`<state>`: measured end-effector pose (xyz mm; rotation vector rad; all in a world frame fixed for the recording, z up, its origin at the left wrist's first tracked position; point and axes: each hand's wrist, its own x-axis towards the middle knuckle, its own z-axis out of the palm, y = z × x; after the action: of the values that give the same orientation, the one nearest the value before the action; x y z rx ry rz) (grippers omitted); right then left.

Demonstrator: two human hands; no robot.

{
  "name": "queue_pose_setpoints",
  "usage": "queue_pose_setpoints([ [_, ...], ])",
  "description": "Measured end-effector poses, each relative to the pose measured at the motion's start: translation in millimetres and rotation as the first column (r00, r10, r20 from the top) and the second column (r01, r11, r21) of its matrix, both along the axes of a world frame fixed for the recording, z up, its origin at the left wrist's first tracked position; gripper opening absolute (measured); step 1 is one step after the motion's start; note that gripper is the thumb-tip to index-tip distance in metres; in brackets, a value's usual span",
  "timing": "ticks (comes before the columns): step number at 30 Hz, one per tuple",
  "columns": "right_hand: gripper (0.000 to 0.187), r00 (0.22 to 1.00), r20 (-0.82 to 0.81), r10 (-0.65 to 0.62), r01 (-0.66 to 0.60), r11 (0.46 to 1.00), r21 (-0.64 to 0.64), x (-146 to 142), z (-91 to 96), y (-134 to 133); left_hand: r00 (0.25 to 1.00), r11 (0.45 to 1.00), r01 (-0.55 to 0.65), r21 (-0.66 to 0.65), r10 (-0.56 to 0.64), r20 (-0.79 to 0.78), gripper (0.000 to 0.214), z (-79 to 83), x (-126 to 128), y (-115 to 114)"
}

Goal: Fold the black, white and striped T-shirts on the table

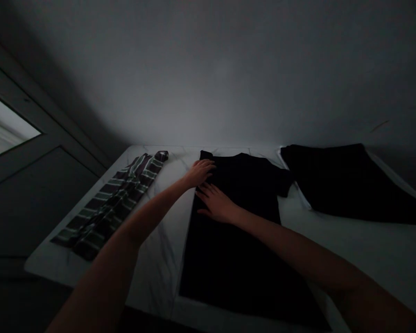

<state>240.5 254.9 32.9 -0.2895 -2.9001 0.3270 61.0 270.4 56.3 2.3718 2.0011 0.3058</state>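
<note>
A black short-sleeved T-shirt (235, 259) lies spread on the white marble-patterned table (159, 259), its collar end toward the wall. Near its left shoulder, my left hand (199, 172) rests with fingers stretched over the cloth. Just below and to the right, my right hand (217, 203) lies flat on the shirt's left side, fingers spread toward the left edge. Neither hand grips anything that I can see. The left sleeve looks bunched or folded in beside my left hand, while the right sleeve reaches out to the right.
A striped dark garment (114, 199) lies folded lengthwise on the table's left side. Black trousers or a similar folded dark cloth (346, 185) with white beneath it lies at the right. A grey wall (222, 78) borders the back, and a door (31, 199) stands at the left.
</note>
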Motion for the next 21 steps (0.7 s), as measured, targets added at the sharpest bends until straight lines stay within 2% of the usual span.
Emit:
queue_pose_setpoints([
  [3,0.074,0.993,0.049,0.112,-0.11,0.993,-0.033,25,-10.0,-38,0.995,0.991,0.099,-0.09,-0.098,0.013,0.042,-8.8,12,-54],
  [7,0.078,0.982,0.057,0.178,-0.175,0.983,-0.057,55,-7.9,-87,0.984,0.976,0.164,-0.145,-0.152,0.093,0.051,-17.6,27,-120],
  [12,0.073,0.966,0.034,0.257,-0.253,0.963,-0.093,86,-1.4,-136,0.976,0.971,0.201,-0.132,-0.186,0.114,0.051,-20.3,46,-182],
  [15,0.07,0.953,0.01,0.301,-0.296,0.942,-0.158,98,2.4,-155,0.97,0.962,0.239,-0.135,-0.23,0.079,0.05,-18.1,56,-207],
  [18,0.06,0.935,-0.037,0.352,-0.347,0.888,-0.301,106,9.5,-161,0.957,0.947,0.291,-0.135,-0.286,0.052,0.05,-9.7,59,-221],
  [20,0.048,0.952,-0.09,0.293,-0.304,0.856,-0.419,112,15.5,-154,0.947,0.934,0.322,-0.155,-0.317,0.058,0.053,2.0,56,-220],
  [21,0.043,0.972,-0.119,0.204,-0.236,0.853,-0.466,116,18.1,-146,0.942,0.925,0.335,-0.182,-0.328,0.067,0.053,9.9,54,-215],
])
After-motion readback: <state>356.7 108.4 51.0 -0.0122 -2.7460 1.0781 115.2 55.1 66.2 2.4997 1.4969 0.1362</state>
